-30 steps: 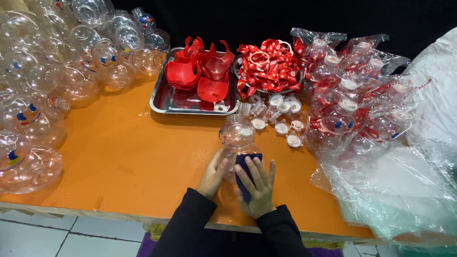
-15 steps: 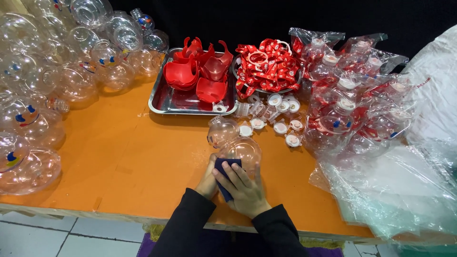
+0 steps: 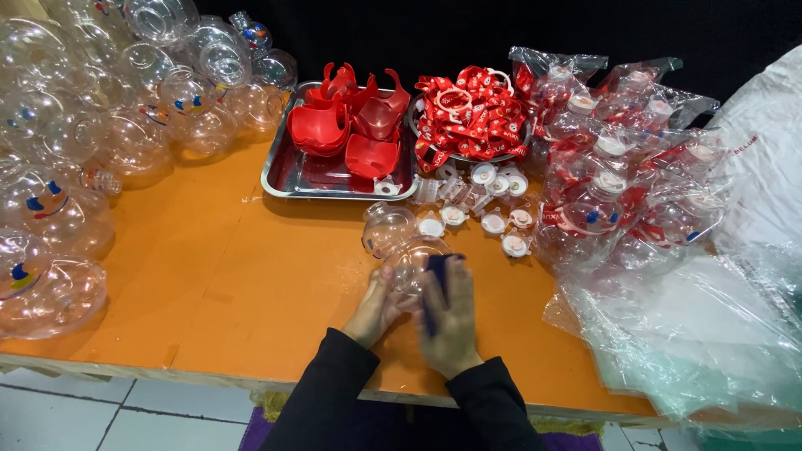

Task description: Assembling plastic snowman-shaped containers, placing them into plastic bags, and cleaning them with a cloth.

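Orange table (image 3: 209, 276), left hand (image 3: 374, 307) cupping clear round bottle (image 3: 405, 250) at mid-table, right hand (image 3: 449, 321) fingers spread pressing dark blue cloth (image 3: 434, 276) on it, steel tray (image 3: 288, 177) of red cups (image 3: 347, 125) behind, white caps (image 3: 493, 221), bagged bottles (image 3: 618, 184) right

The scene is seen from a single head-worn camera, aimed steeply down and forward across the orange table (image 3: 209, 276) from its near edge. The hands (image 3: 418, 309) are caught close, low in the centre; the far tray (image 3: 280, 171) (backed by darkness) lies near the top.
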